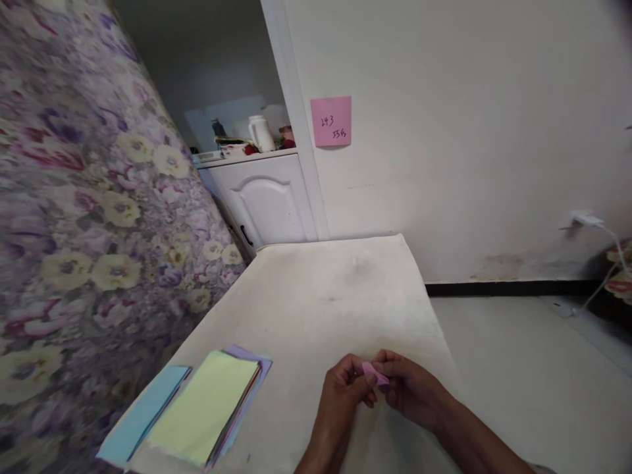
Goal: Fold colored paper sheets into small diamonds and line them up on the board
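Note:
A small piece of folded pink paper (374,373) is pinched between my two hands, just above the near right part of the table. My left hand (343,385) grips its left side with thumb and fingers closed. On the other side, my right hand (407,385) has its fingers closed on the right end. Fingers cover part of the paper, so its full shape is hidden. To the left lies a stack of coloured paper (210,401) with a pale yellow sheet on top. Beside that stack is a narrower pile of blue paper (148,411).
The pale cloth-covered table (340,283) reaches to the wall. A flowered curtain (99,230) hangs along the left. Behind stands a white cabinet (266,204) with a white jug (261,133) on its shelf. A pink note (332,122) sticks to the wall; a plugged-in charger (586,218) is at right.

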`<state>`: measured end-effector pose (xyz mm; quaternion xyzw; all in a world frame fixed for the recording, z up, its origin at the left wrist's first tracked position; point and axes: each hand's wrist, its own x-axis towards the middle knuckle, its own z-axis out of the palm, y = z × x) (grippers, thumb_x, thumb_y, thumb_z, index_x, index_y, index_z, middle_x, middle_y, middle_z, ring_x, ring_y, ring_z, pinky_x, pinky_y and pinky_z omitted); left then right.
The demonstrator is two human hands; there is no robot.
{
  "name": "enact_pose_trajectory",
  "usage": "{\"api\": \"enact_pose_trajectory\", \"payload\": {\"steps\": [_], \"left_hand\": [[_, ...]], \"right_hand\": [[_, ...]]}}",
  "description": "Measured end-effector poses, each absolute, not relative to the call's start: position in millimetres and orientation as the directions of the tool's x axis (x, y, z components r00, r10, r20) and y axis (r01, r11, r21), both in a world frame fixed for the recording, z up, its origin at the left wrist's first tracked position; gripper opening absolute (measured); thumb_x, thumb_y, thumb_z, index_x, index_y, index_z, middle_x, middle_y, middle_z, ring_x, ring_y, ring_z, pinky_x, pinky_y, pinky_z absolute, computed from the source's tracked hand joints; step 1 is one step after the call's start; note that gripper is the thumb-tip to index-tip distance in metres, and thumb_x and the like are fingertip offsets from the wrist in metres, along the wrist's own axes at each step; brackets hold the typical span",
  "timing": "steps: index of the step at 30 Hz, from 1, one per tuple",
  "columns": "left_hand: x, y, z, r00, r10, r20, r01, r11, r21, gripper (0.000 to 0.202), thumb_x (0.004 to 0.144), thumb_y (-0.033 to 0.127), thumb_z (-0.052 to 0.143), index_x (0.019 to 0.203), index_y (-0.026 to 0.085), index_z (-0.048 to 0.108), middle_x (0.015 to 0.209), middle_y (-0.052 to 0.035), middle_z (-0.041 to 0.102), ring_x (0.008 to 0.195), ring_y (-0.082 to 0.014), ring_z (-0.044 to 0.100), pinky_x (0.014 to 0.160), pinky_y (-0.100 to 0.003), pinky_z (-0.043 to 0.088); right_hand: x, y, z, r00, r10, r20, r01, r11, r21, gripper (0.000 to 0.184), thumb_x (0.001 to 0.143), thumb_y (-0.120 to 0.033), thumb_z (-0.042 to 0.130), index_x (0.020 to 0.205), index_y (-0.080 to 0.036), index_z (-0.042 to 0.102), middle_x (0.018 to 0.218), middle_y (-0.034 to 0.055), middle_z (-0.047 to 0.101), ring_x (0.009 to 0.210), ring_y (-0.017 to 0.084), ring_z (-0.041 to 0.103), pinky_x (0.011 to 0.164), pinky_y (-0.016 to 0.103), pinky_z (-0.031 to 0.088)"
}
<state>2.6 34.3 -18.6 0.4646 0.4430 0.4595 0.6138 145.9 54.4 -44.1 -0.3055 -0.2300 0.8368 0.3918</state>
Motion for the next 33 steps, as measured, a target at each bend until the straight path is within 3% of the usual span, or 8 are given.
{"api": "enact_pose_trajectory", "payload": {"steps": [3,7,12,15,20,24,29,33], "left_hand": [[2.5,34.2,-19.6,0.165,0.98,-0.114,-0.199,0.147,0.969,0.017,0.069,0.025,0.068,0.067,0.014,0.055,0.057,0.0003,0.061,0.047,-0.009,0.051,0.047,-0.02,0.04],[1.8,34.7,-20.1,0.164,0.977,-0.135,-0.246,0.173,0.954,0.021,0.068,0.024,0.07,0.083,0.015,0.058,0.059,0.0017,0.061,0.046,-0.0096,0.053,0.046,-0.021,0.042],[-1.2,34.8,-17.1,0.169,0.972,-0.166,-0.2,0.198,0.959,0.018,0.068,0.027,0.07,0.073,0.012,0.061,0.064,-0.0037,0.066,0.052,-0.0101,0.056,0.053,-0.022,0.045],[-3.3,36.0,-16.5,0.174,0.968,-0.182,-0.18,0.213,0.96,0.02,0.067,0.028,0.07,0.072,0.012,0.06,0.068,-0.0051,0.068,0.052,-0.0106,0.057,0.053,-0.023,0.045],[-2.5,37.7,-20.1,0.174,0.967,-0.187,-0.027,0.194,0.981,0.02,0.067,0.03,0.069,0.068,0.013,0.058,0.062,-0.0042,0.066,0.053,-0.013,0.059,0.053,-0.024,0.045],[0.6,35.3,-22.5,0.121,0.983,-0.141,0.09,0.13,0.987,0.02,0.07,0.032,0.066,0.068,0.016,0.055,0.058,-0.0002,0.06,0.052,-0.0134,0.058,0.051,-0.023,0.043],[0.6,31.7,-16.3,0.118,0.992,-0.043,0.221,0.016,0.975,0.013,0.075,0.03,0.061,0.076,0.019,0.054,0.065,0.0013,0.059,0.058,-0.0125,0.055,0.054,-0.021,0.041],[-1.5,32.4,-6.4,0.094,0.995,0.015,0.273,-0.04,0.961,0.013,0.074,0.03,0.062,0.079,0.019,0.056,0.068,0.0014,0.058,0.061,-0.0119,0.052,0.057,-0.021,0.039]], "right_hand": [[143.9,52.5,-46.4,-0.541,0.776,-0.323,-0.535,-0.614,-0.58,0.019,0.066,-0.02,0.069,0.065,-0.016,0.051,0.056,-0.0053,0.05,0.048,0.004,0.047,0.044,0.012,0.034],[139.1,48.4,-45.5,-0.556,0.791,-0.255,-0.537,-0.576,-0.616,0.019,0.068,-0.026,0.07,0.07,-0.016,0.054,0.063,-0.0028,0.054,0.057,0.006,0.052,0.052,0.014,0.04],[137.3,48.8,-44.1,-0.427,0.862,-0.274,-0.465,-0.469,-0.751,0.029,0.069,-0.035,0.07,0.065,-0.017,0.047,0.056,-0.0059,0.048,0.047,0.005,0.044,0.043,0.016,0.03],[142.4,53.3,-41.7,-0.274,0.938,-0.212,-0.314,-0.296,-0.902,0.031,0.064,-0.034,0.073,0.062,-0.017,0.048,0.052,-0.0073,0.046,0.043,0.004,0.037,0.042,0.017,0.026],[151.6,56.7,-29.9,-0.276,0.958,-0.079,-0.116,-0.114,-0.987,0.02,0.073,-0.033,0.062,0.065,-0.015,0.058,0.056,-0.0024,0.056,0.048,0.008,0.043,0.046,0.02,0.032],[150.1,55.7,-30.8,-0.275,0.961,-0.038,0.024,-0.032,-0.999,0.01,0.067,-0.024,0.066,0.068,-0.016,0.06,0.057,-0.0011,0.06,0.051,0.01,0.049,0.045,0.02,0.035],[146.4,53.0,-37.2,-0.296,0.955,-0.023,0.063,-0.004,-0.998,0.005,0.071,-0.021,0.059,0.07,-0.017,0.057,0.057,-0.0032,0.056,0.044,0.008,0.047,0.041,0.019,0.037],[145.1,49.4,-32.4,-0.309,0.951,0.017,-0.002,0.017,-1.0,0.006,0.075,-0.022,0.057,0.073,-0.017,0.053,0.056,-0.0028,0.058,0.049,0.01,0.052,0.049,0.021,0.043]]}}
